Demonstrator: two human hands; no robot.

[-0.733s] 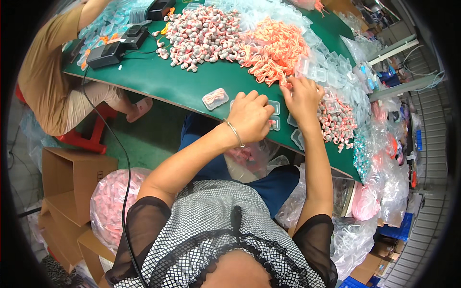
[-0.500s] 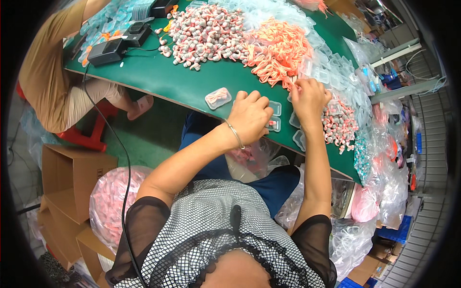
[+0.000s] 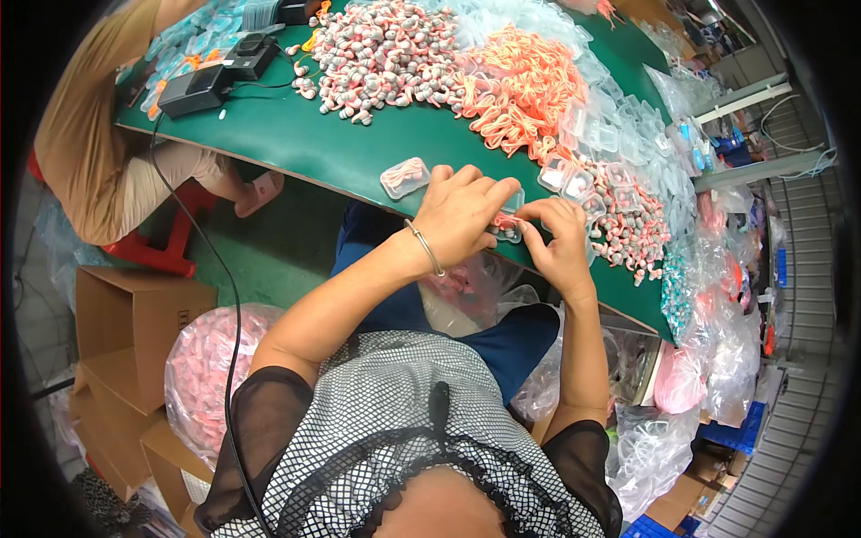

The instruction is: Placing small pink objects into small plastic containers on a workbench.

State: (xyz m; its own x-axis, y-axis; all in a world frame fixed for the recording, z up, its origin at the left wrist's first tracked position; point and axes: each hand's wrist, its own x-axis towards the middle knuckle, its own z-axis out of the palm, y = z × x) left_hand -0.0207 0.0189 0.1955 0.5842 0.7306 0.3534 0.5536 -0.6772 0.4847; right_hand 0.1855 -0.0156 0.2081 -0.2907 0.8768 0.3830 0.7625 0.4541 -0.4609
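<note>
My left hand (image 3: 462, 211) is closed over the left side of a small clear plastic case (image 3: 511, 236) near the table's front edge, its fingers partly hiding it. The thumb and forefinger of my right hand (image 3: 558, 244) pinch a coral cord (image 3: 505, 220) at that case. To the left of my left hand lies another clear case (image 3: 405, 178) with a pale coral cord inside. Beyond my hands spreads a heap of coral cords (image 3: 520, 90). Beside it is a pile of grey-and-pink earplugs (image 3: 386, 58).
Empty clear cases (image 3: 596, 134) lie along the right of the green table (image 3: 269, 134), near more small grey-and-pink pieces (image 3: 628, 224). Black power adapters (image 3: 195, 91) with a cable sit at left. Another person's leg (image 3: 90, 152), cardboard boxes (image 3: 134, 332) and a filled plastic bag (image 3: 215, 377) are left.
My right hand has moved from the edge of the cord heap down and left to the case, bringing a coral cord. My left hand stays over the case, shifting slightly.
</note>
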